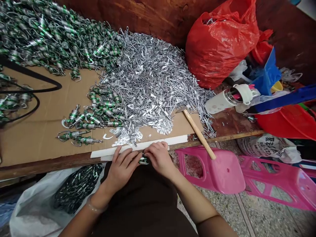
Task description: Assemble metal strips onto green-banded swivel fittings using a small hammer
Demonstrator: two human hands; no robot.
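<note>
At the table's front edge, a small green-and-silver metal fitting (143, 160) shows between my two hands, mostly covered by fingers. My left hand (122, 169) closes on its left side, the fingers bent over the white strip (177, 140) along the edge. From the right, my right hand (159, 158) pinches the fitting's other end; the fingertips hide what else they may hold. Just beyond lie loose flat silver plates with holes (127, 137) and a curved silver hook piece (107, 136). Several similar green-and-silver fittings (86, 140) rest on the cardboard to the left.
Big piles of green fittings (61, 36) and silver pins and plates (153, 79) cover the table's back. A hammer (197, 131) overhangs the front edge. To the right are a red bag (222, 46), a bottle (218, 102) and pink stools (225, 171). A white sack (32, 204) stands below left.
</note>
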